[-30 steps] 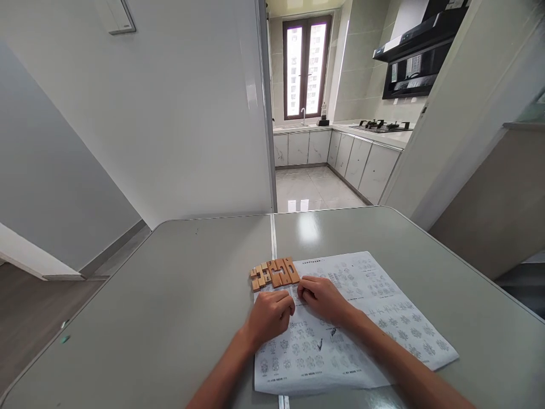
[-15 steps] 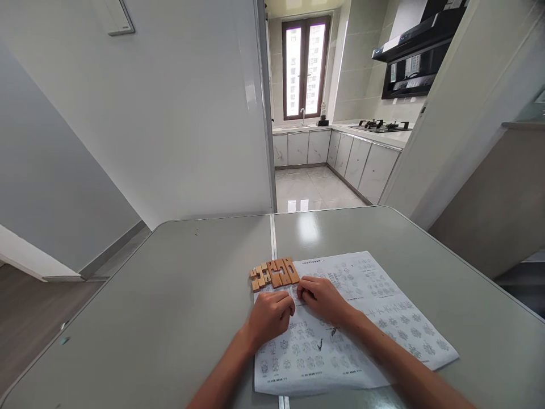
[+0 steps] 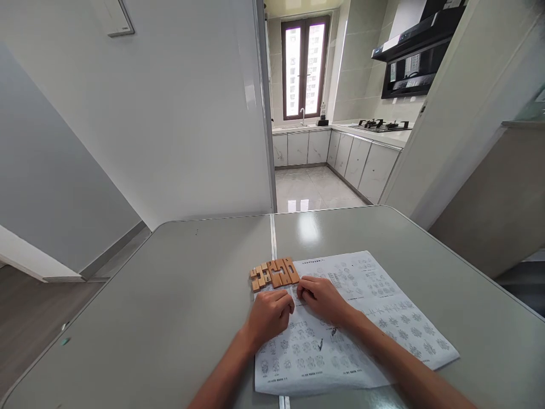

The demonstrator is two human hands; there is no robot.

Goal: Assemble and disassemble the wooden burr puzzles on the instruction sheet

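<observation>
Interlocking wooden number puzzle pieces (image 3: 279, 272) lie in a flat row at the top left corner of a printed paper sheet (image 3: 409, 318). My left hand (image 3: 271, 313) rests in a loose fist on the sheet's left part, just below the pieces. To the right of the row, my right hand (image 3: 321, 295) lies on the paper with its fingers curled. Its fingertips are close to the rightmost piece; whether they touch it I cannot tell. Nothing shows in either hand. Rows of small printed figures and a few dark pen marks cover the sheet, partly hidden under my forearms.
The sheet lies across the seam of a grey-green table (image 3: 191, 307). Beyond its far edge stand a white wall panel (image 3: 191, 113) and a doorway into a kitchen with white cabinets (image 3: 361, 162), a gas stove (image 3: 381, 125) and a window (image 3: 305, 67).
</observation>
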